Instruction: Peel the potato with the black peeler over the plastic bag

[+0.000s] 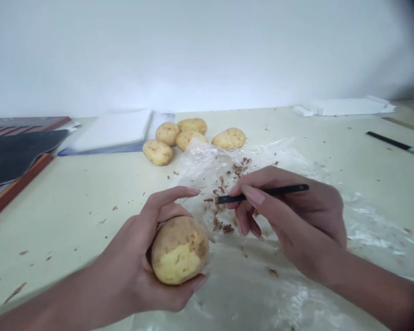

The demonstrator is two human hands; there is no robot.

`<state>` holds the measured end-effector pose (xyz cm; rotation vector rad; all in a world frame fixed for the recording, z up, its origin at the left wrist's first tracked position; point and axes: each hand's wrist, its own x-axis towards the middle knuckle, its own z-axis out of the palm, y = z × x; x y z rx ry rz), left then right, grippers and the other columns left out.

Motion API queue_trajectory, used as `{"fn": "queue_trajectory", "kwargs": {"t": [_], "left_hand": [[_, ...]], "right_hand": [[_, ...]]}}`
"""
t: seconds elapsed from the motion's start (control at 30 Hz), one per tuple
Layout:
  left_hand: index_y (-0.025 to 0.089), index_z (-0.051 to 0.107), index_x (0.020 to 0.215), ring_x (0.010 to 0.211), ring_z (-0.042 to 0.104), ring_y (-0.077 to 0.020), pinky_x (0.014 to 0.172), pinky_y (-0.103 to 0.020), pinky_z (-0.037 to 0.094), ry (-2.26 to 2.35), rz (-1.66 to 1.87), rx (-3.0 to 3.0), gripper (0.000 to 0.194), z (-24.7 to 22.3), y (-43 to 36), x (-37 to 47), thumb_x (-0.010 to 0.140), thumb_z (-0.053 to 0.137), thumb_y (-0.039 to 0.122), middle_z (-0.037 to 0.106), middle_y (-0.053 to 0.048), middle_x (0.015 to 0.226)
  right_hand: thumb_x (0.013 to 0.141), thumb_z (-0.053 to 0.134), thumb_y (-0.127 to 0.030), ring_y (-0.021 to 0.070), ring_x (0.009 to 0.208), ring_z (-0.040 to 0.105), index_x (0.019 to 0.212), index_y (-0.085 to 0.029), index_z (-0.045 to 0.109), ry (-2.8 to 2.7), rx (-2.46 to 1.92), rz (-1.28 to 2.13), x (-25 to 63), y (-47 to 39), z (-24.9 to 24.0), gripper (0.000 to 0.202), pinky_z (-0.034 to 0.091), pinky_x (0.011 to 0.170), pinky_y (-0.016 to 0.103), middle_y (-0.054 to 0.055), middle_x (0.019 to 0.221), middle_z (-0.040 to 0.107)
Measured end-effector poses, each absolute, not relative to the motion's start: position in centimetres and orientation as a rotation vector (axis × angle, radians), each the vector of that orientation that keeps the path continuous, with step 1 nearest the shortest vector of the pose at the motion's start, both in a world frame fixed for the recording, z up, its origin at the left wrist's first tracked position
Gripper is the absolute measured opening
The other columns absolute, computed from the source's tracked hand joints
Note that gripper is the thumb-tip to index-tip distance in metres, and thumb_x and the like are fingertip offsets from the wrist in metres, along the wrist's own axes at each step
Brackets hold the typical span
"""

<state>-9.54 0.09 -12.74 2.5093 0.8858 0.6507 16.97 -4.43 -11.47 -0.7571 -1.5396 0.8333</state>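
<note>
While our left hand [134, 264] curls around a partly scraped potato [179, 250], its index finger lifted clear, a bare yellow patch shows low on the skin. Our right hand [296, 216] pinches a slim black tool [286, 190] between thumb and fingers, its tip pointing left, just beside the potato but apart from it. Below our hands we see a crumpled clear plastic sheet [248, 285], strewn with brown scraps [228, 228], on a pale tabletop [89, 197]. Beyond, we have five more potatoes [158, 152], four clustered and one slightly apart to the right. Farther back, white sheets [117, 131] lie over something blue, before a pale wall [207, 55].
</note>
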Motion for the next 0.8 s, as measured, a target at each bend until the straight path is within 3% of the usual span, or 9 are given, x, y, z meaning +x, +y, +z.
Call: {"fn": "queue_trajectory", "kwargs": {"t": [0.23,0.43,0.57,0.8], "left_hand": [[0.034,0.025,0.168,0.082,0.067,0.0068,0.078,0.005,0.056,0.708,0.653,2.831,0.107,-11.5,0.4,-8.5,0.078,0.079,0.049,0.071,0.003,0.107],[0.036,0.029,0.167,0.078,0.066,0.0089,0.075,0.006,0.053,0.928,0.678,2.775,0.101,-11.3,0.2,-8.4,0.08,0.077,0.052,0.072,0.006,0.115],[0.032,0.023,0.171,0.072,0.063,0.0106,0.074,0.009,0.051,0.919,0.663,2.757,0.108,-11.1,0.1,-8.5,0.08,0.077,0.053,0.071,0.007,0.102],[0.033,0.023,0.172,0.085,0.066,0.0069,0.079,0.006,0.055,0.686,0.696,2.909,0.11,-11.1,0.1,-8.5,0.077,0.077,0.051,0.071,0.003,0.109]], "right_hand": [[0.105,0.053,-0.005,-0.0073,0.081,0.062,0.114,-0.006,0.066,-1.743,-0.822,0.505,16.8,-5.3,-10.4,0.016,0.051,0.076,0.002,0.001,0.09,0.064],[0.104,0.056,-0.006,-0.0075,0.082,0.059,0.109,-0.008,0.067,-1.823,-0.948,0.163,16.6,-5.6,-9.7,0.013,0.05,0.077,0.005,-0.001,0.092,0.064],[0.103,0.058,-0.006,-0.007,0.08,0.059,0.107,-0.007,0.068,-1.797,-0.94,0.2,16.6,-5.5,-9.8,0.011,0.049,0.074,0.006,0.0,0.093,0.065],[0.106,0.056,-0.009,-0.0083,0.076,0.06,0.107,-0.008,0.072,-1.724,-0.953,0.236,15.9,-5.4,-10.2,0.016,0.053,0.074,0.003,0.0,0.089,0.064]]}}
